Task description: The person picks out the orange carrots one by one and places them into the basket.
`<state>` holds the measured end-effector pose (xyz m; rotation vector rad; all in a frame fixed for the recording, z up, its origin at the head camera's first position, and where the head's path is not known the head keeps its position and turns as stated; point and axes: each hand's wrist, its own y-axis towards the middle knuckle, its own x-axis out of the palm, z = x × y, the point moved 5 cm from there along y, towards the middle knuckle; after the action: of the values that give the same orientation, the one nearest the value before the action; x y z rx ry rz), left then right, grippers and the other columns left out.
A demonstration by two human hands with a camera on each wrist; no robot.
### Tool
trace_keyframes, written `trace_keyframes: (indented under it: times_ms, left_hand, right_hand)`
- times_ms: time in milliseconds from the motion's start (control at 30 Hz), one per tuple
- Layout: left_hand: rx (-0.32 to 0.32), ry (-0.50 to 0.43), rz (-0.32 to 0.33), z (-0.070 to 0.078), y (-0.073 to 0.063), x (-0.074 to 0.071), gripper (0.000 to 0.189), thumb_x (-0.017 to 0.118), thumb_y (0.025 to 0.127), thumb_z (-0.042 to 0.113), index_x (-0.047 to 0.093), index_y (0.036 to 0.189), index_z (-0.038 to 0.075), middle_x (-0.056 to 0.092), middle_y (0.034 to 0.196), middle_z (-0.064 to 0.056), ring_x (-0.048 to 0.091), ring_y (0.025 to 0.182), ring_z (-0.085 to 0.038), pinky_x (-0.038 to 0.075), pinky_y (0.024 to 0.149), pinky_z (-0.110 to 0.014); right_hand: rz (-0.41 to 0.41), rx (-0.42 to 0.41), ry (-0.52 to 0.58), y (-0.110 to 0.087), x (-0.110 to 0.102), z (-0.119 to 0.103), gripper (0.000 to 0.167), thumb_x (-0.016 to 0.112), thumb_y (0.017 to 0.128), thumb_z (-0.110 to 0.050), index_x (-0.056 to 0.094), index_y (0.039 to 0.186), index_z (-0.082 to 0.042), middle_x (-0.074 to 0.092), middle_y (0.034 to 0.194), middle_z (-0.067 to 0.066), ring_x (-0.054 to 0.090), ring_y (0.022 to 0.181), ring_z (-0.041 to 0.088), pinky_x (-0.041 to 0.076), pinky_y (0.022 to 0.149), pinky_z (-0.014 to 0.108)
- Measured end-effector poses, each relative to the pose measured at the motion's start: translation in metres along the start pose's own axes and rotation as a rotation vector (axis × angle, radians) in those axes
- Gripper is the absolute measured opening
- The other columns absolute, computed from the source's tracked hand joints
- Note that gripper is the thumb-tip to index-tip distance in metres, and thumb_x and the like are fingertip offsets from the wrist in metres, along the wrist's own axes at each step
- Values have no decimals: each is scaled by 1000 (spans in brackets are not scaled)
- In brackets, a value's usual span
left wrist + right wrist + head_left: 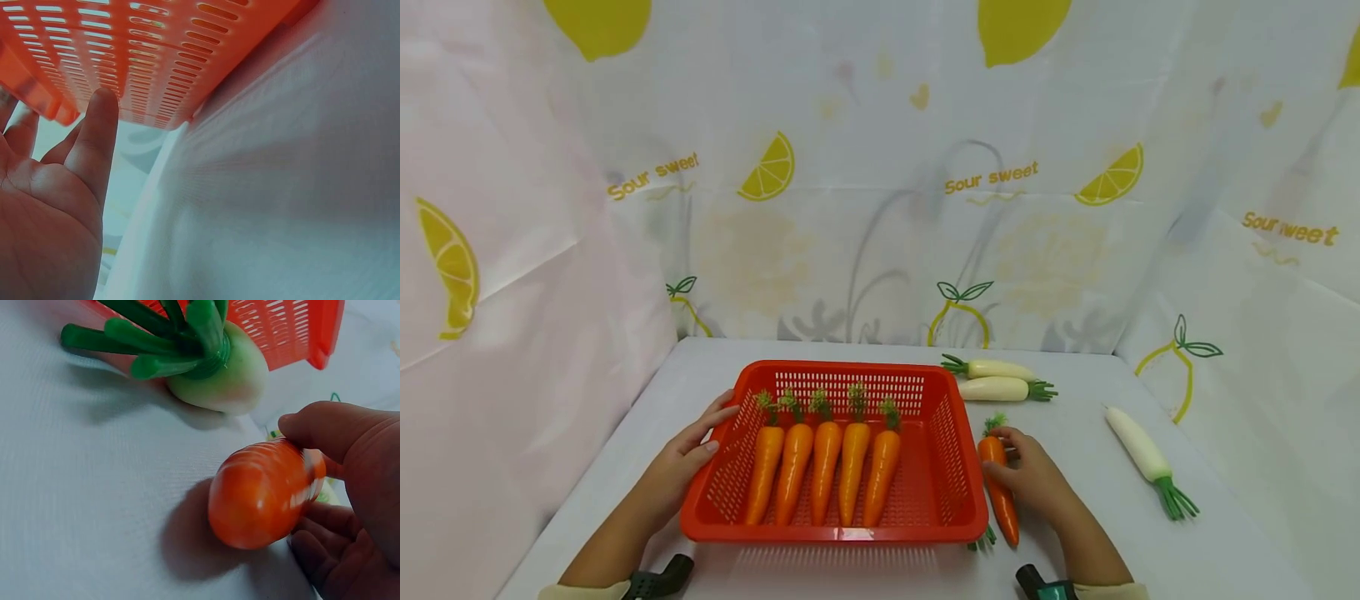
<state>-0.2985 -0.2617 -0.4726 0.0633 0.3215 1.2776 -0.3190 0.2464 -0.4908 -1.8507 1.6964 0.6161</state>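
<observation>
In the head view, a red plastic basket (835, 534) holds several orange carrots (825, 467) side by side, their leafy tops toward the back. My left hand (673, 471) is at its left rim, fingers fairly straight against the edge. In the left wrist view, one straight finger (94, 144) points up at the slotted basket wall (147, 56). To the right of the basket, my right hand (1033, 471) pinches another carrot (1000, 492) between thumb and fingers. That carrot (256, 500) looks blurred in the right wrist view, its tip toward the camera.
Two white radishes (997, 388) lie behind the basket's right corner, and one white radish (1138, 442) lies far right. Another white radish (228, 381) sits by the basket's right side, mostly hidden in the head view. Printed cloth walls (865, 250) enclose the white table (1060, 375).
</observation>
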Motion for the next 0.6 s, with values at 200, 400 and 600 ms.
trace_keyframes:
  times_ms: [200,400,600]
  left_hand:
    - [10,-32,-26,-2,0,0,49,42,111,16,39,159,3,11,177,4,27,139,20,54,98,-22]
    - [10,-40,-32,-1,-1,2,50,41,112,16,38,160,2,10,177,3,32,138,21,55,97,-24]
    - [5,-21,-20,1,-1,1,50,42,112,17,40,159,4,10,177,2,32,136,22,56,95,-24]
  right_hand:
    - [12,4,-21,-2,1,1,58,77,94,-31,56,145,-13,63,139,16,61,124,32,54,101,58]
    - [24,30,-28,-4,1,1,57,77,94,-32,56,144,-14,62,142,18,60,126,34,54,102,59]
    - [40,56,-16,-4,0,2,56,77,94,-30,57,144,-15,62,142,15,61,122,32,59,96,52]
